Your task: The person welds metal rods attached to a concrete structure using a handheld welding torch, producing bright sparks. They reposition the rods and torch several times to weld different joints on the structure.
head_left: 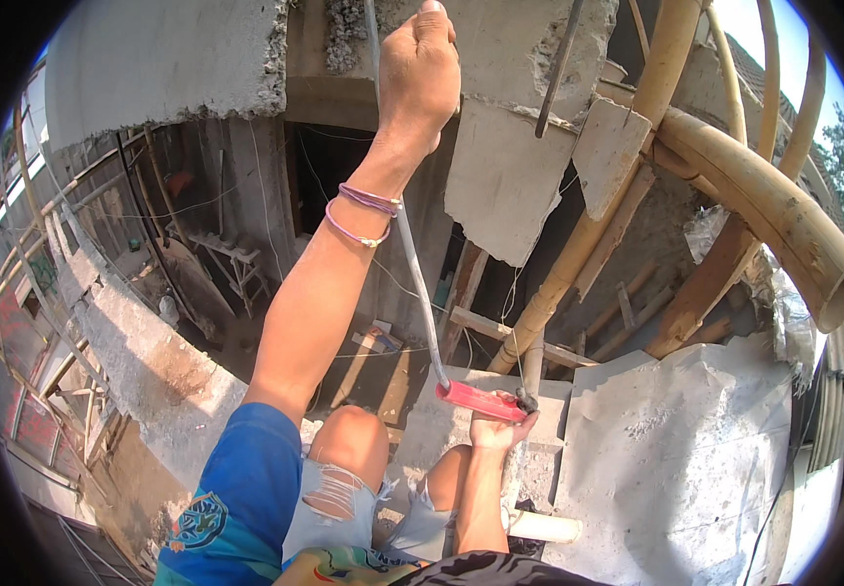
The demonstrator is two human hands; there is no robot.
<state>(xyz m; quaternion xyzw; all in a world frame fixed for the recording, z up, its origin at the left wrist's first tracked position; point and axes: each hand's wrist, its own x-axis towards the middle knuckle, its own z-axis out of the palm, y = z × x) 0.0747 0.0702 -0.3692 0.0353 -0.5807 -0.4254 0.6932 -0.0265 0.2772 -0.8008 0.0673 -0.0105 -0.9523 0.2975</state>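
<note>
Raised high at the top middle, my left hand (pixel 420 73) is closed in a fist, its thumb on top. What it grips, if anything, is hidden. A thin grey metal rod (pixel 416 264) runs down behind that hand and forearm, then bends into a red tube-like handle (pixel 480 400) low in the middle. My right hand (pixel 502 430) is closed around the right end of this handle, close to my knees. A small dark lump (pixel 526 399) shows at the fingers there; its kind is unclear. Thin wire rises from near it.
Broken concrete slabs (pixel 510 176) hang ahead. Thick bamboo poles (pixel 563 293) slant up on the right, with a large cut bamboo (pixel 783 205) overhead. A pale sheet (pixel 676 459) lies at right. A rough concrete ledge (pixel 163 352) curves along the left, above a lower floor with planks.
</note>
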